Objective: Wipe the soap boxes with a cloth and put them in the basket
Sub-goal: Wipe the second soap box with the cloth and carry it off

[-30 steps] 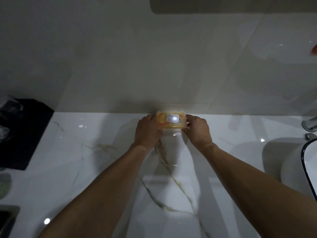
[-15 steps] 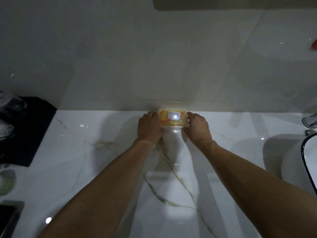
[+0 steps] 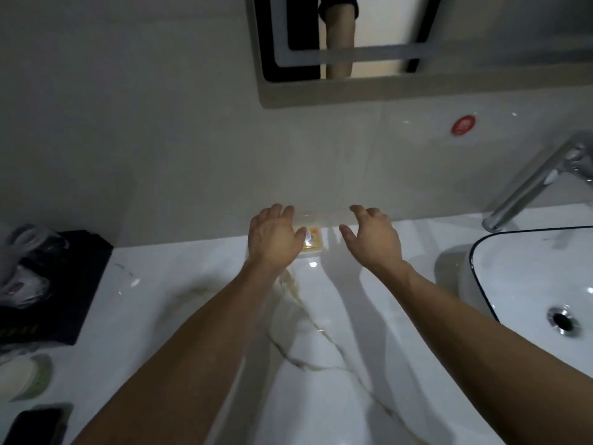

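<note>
Biggest worry from where I sit: no cloth and no basket anywhere in view, so the wipe-and-drop has nowhere to go unless they're off frame. The white marble counter (image 3: 199,316) looks glossy and probably slick, and the small yellow-orange plastic soap box (image 3: 313,240) sits right at the back edge against the grey wall tile, centre of frame. A clumsy grab could skid it sideways toward the white oval basin with the dark rim (image 3: 513,277) at right.

My left hand (image 3: 272,239) hovers over the box's left half with fingers spread, holding nothing, and it hides part of the box. My right hand (image 3: 373,237) is just beside it, also loose and empty, not touching.

Containers, big to small: the basin shows only its metal drain (looks dry, hard to say in this light). The soap box is closed as far as I can tell, contents not visible.
</note>
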Tool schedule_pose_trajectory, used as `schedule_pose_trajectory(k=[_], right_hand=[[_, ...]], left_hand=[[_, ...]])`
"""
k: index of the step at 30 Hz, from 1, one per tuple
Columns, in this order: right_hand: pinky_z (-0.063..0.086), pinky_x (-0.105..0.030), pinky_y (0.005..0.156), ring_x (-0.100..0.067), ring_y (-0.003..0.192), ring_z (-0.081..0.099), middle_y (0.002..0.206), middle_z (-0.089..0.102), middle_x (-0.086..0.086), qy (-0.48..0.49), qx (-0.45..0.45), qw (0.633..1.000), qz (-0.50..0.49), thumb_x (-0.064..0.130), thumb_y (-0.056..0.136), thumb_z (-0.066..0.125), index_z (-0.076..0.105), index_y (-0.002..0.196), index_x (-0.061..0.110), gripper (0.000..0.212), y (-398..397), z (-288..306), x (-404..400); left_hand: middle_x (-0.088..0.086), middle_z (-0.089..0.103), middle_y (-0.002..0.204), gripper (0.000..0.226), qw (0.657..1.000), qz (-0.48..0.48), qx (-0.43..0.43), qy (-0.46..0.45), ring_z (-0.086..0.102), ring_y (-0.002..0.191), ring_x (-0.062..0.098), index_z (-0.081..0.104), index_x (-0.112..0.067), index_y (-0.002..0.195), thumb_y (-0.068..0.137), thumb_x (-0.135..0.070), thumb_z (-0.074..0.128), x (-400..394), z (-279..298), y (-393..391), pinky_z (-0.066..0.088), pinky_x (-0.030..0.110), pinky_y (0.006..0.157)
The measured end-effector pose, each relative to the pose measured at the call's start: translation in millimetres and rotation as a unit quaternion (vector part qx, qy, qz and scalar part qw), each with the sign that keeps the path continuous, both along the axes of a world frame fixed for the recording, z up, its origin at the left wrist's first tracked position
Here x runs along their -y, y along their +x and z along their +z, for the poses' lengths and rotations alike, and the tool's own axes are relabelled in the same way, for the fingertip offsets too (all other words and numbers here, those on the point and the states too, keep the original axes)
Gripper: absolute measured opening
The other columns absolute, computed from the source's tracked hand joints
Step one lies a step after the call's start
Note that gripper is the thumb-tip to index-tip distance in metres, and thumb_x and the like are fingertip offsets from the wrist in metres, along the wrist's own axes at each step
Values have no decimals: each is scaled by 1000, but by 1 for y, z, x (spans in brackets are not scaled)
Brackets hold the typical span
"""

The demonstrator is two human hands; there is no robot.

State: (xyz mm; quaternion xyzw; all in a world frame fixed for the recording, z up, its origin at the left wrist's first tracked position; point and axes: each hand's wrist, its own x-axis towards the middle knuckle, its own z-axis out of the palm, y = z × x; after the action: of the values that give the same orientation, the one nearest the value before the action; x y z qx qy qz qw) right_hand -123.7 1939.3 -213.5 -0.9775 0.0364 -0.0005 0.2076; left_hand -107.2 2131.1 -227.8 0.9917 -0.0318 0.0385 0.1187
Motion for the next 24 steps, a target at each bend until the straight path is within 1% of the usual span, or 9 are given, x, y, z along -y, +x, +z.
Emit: schedule_pose_trajectory(k=[2, 6, 9, 12, 15, 17, 21, 24], right_hand=[[44, -44, 99, -34, 128, 47, 141, 50, -14, -11, 19, 1000, -17, 44, 99, 49, 45, 145, 19, 53, -13, 27, 13], [38, -43, 107, -33, 133, 43, 149, 45, -11, -18, 45, 996, -77, 47, 99, 48, 44, 147, 22, 55, -52, 78, 50], [32, -44, 112, -30, 138, 38, 151, 43, -8, -45, 67, 988, -133, 49, 98, 47, 42, 148, 25, 56, -89, 110, 82], [25, -44, 115, -28, 142, 32, 153, 41, -6, -53, 82, 975, -198, 52, 97, 48, 42, 147, 28, 56, -134, 136, 115], [25, -43, 115, -26, 142, 33, 150, 45, -4, -57, 92, 963, -247, 51, 97, 47, 45, 145, 26, 54, -179, 154, 145], [25, -43, 116, -26, 142, 33, 151, 44, -5, -50, 97, 955, -276, 51, 98, 46, 43, 146, 25, 55, -205, 162, 165], [24, -43, 117, -26, 144, 30, 155, 40, -5, -21, 111, 934, -339, 51, 99, 45, 40, 150, 25, 57, -260, 170, 209], [25, -43, 117, -26, 143, 32, 154, 41, -5, 5, 128, 918, -376, 51, 98, 47, 41, 149, 26, 57, -301, 173, 249]], left_hand=[[7, 44, 150, 59, 1000, -19, 16, 3, 39, 137, 27, 44, -21, 146, 94, -49, 49, 14, 25, -7, 26, 39, 113], [6, 34, 157, 62, 997, -69, 42, -3, 29, 144, 26, 37, -26, 150, 95, -52, 44, 53, 71, -24, 18, 45, 117], [4, 28, 161, 62, 993, -106, 50, -19, 22, 147, 26, 34, -28, 151, 96, -54, 40, 90, 98, -40, 13, 48, 119], [3, 26, 161, 62, 986, -154, 65, -20, 18, 149, 25, 32, -30, 151, 95, -55, 39, 132, 123, -63, 11, 51, 119], [3, 25, 162, 61, 978, -195, 72, -29, 15, 150, 25, 31, -30, 151, 95, -54, 39, 172, 141, -89, 9, 51, 120], [3, 25, 161, 61, 972, -220, 74, -36, 15, 150, 24, 31, -29, 151, 96, -53, 38, 199, 150, -108, 9, 50, 120], [3, 26, 161, 59, 957, -275, 72, -54, 14, 151, 24, 32, -30, 151, 96, -53, 39, 259, 164, -151, 8, 51, 121], [2, 25, 162, 59, 948, -305, 73, -61, 12, 151, 23, 32, -30, 151, 97, -53, 39, 309, 167, -186, 6, 51, 121]])
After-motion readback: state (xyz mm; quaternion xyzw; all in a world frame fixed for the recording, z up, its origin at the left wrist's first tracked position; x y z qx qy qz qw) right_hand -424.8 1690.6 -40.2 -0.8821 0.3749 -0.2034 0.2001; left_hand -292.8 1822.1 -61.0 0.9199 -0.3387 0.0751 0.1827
